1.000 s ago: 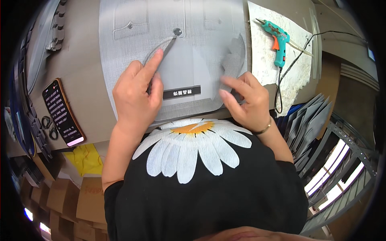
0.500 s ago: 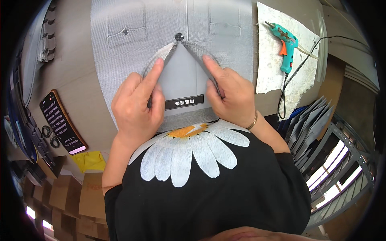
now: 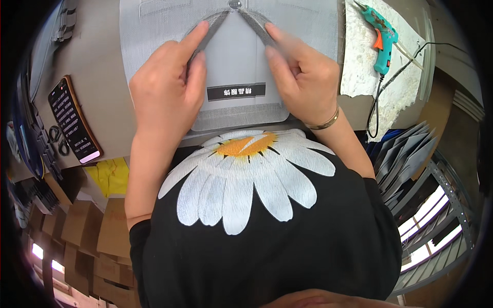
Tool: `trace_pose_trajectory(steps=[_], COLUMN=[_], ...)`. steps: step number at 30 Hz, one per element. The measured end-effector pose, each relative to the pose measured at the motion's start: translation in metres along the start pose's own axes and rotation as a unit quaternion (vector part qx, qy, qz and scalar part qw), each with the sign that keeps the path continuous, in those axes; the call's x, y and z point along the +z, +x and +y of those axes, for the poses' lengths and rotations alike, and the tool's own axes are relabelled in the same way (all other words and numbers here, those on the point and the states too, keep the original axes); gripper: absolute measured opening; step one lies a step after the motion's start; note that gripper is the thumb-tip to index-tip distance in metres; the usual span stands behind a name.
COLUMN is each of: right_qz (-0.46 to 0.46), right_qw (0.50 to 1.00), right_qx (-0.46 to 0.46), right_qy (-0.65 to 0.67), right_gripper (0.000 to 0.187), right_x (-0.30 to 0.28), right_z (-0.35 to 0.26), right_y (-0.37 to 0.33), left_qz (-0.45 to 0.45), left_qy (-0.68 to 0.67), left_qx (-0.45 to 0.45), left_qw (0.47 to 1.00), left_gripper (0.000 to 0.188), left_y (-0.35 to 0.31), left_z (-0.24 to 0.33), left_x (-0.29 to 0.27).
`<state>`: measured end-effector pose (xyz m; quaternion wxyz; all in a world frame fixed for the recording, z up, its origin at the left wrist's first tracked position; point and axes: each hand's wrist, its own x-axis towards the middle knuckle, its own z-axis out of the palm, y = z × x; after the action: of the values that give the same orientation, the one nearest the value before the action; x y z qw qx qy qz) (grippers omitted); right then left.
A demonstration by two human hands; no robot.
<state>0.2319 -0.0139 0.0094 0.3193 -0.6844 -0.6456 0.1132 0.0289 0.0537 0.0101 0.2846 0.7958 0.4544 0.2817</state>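
A flat grey garment package [image 3: 228,61], printed like a denim shirt, lies on the table in front of me. Its two folded collar flaps slope down from a round dark button [image 3: 235,4] and form an upside-down V. My left hand [image 3: 167,84] is closed on the left flap, index finger stretched along its edge and thumb lower down. On the right flap my right hand [image 3: 308,77] does the same, slightly blurred; a bracelet circles its wrist. A black label strip [image 3: 236,92] crosses the panel between the hands. Parts of both flaps are hidden by my fingers.
On the right, a teal glue gun [image 3: 382,38] with a cord lies on a stained white sheet [image 3: 359,72]. A lit phone [image 3: 74,120] rests at the left, beside a coiled cable [image 3: 59,141]. Grey folded pieces [image 3: 408,154] stand at right; cardboard boxes [image 3: 82,226] are lower left.
The whole view has shifted, so the package, phone and glue gun appear higher in the picture. Both hands stay on the collar flaps, their fingertips still below the button.
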Motion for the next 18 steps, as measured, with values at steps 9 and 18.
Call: trace_pose_trajectory(steps=[9,18], right_qz=[-0.009,-0.091], right_qw=[1.000,0.994], right_qx=[-0.009,0.006], right_qy=[-0.021,-0.055], right_gripper=[0.026,0.029], right_x=[0.003,-0.017], right_z=[0.000,-0.004], right_y=[-0.001,0.003], left_qz=[0.017,0.005], left_qy=[0.006,0.018], left_qx=[0.021,-0.001], left_qw=[1.000,1.000], left_gripper=[0.039,0.043], left_y=[-0.004,-0.004], left_z=[-0.003,-0.001], left_x=[0.006,0.002])
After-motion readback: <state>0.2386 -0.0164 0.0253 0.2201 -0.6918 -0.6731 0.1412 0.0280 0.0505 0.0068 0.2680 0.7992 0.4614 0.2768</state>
